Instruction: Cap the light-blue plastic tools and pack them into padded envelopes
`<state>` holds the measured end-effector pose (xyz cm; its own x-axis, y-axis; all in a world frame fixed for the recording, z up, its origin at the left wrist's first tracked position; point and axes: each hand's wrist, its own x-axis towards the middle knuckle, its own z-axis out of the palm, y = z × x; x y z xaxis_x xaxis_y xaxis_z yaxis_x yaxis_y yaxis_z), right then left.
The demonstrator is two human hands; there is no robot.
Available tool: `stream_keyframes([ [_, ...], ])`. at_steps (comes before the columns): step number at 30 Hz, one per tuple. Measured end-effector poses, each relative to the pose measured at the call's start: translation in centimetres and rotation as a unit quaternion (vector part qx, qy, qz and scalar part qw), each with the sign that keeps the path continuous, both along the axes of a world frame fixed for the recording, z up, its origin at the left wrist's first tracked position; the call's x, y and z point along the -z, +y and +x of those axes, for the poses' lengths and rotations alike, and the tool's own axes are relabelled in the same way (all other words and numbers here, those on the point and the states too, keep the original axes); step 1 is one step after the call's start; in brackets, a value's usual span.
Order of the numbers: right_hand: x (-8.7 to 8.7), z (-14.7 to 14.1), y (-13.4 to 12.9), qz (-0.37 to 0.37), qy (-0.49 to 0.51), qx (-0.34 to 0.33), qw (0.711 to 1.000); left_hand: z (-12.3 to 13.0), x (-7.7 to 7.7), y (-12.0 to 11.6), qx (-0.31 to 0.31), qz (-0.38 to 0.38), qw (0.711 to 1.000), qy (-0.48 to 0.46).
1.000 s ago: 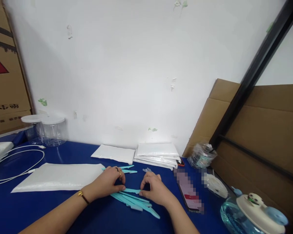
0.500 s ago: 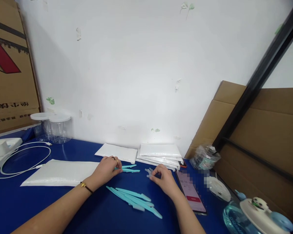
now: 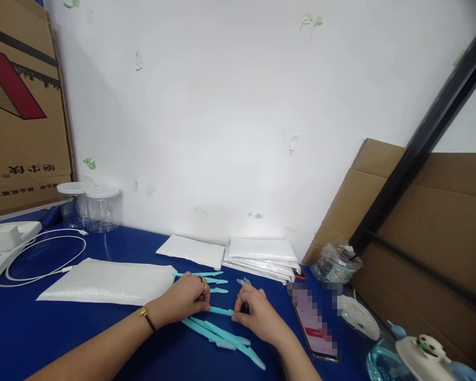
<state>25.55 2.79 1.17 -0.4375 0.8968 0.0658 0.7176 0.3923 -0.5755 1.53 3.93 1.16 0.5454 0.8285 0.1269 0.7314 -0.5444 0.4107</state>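
Observation:
My left hand (image 3: 192, 296) is closed round the handle of a teal eyebrow razor (image 3: 221, 311), held just above the pile. My right hand (image 3: 257, 313) pinches at the razor's far end, where the fingers hide most of the tip. Under and in front of them lie several more teal eyebrow razors (image 3: 218, 333), spread in a loose fan with pale ends. Behind my left hand, other teal razors (image 3: 216, 281) lie side by side, partly covered by the hand. A few small translucent caps (image 3: 244, 281) rest just beyond my right fingers.
A white padded mailer (image 3: 111, 280) lies at left, with another mailer (image 3: 192, 250) and a mailer stack (image 3: 262, 251) by the wall. A phone (image 3: 315, 328) lies right of my right hand. Clear jars (image 3: 103, 211), a white cable (image 3: 49, 278) and a blue bottle (image 3: 384, 362) stand around.
My left hand has left the back razors and come forward and right, and now holds a razor from the front pile. My right hand has moved from the caps towards me to that razor's end.

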Motion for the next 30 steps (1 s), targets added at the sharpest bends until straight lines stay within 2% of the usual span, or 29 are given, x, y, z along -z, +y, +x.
stream_keyframes([
  [3, -0.3, 1.0, 0.9, 0.052, 0.006, 0.052, 0.997, -1.2, -0.2, 1.2, -0.042, 0.051, 0.998, 0.013],
  [6, -0.5, 1.9, 1.7, 0.092, 0.034, 0.119, 0.988, -2.6, -0.7, 2.0, -0.091, 0.07, 0.993, 0.019],
  [8, -0.5, 2.1, 1.8, 0.093, 0.045, 0.119, 0.987, -2.9, -1.1, 1.8, -0.097, 0.06, 0.993, 0.005],
  [10, -0.4, 2.0, 1.5, 0.077, 0.046, 0.094, 0.992, -2.5, -1.3, 1.0, -0.059, 0.028, 0.998, -0.02],
  [14, -0.2, 1.5, 1.1, 0.058, 0.04, 0.069, 0.995, -0.4, -1.3, -1.1, 0.056, -0.039, 0.997, -0.038],
  [17, -0.3, 1.7, 1.2, 0.062, 0.047, 0.073, 0.994, 1.0, -0.7, -1.8, 0.082, -0.064, 0.994, -0.036],
  [21, -1.0, 2.5, 1.4, 0.036, 0.085, 0.058, 0.994, 1.1, -0.1, -1.2, 0.035, -0.073, 0.996, -0.045],
  [25, -1.5, 2.9, 1.0, -0.062, 0.113, 0.005, 0.992, -0.2, -0.3, -0.1, -0.034, -0.042, 0.997, -0.064],
  [27, -1.3, 2.9, 0.9, -0.09, 0.122, -0.008, 0.988, -0.8, -0.5, 0.4, -0.057, -0.038, 0.996, -0.063],
  [30, -0.5, 2.8, 1.2, -0.096, 0.146, -0.008, 0.985, -1.5, -0.8, 0.7, -0.073, -0.038, 0.995, -0.064],
])
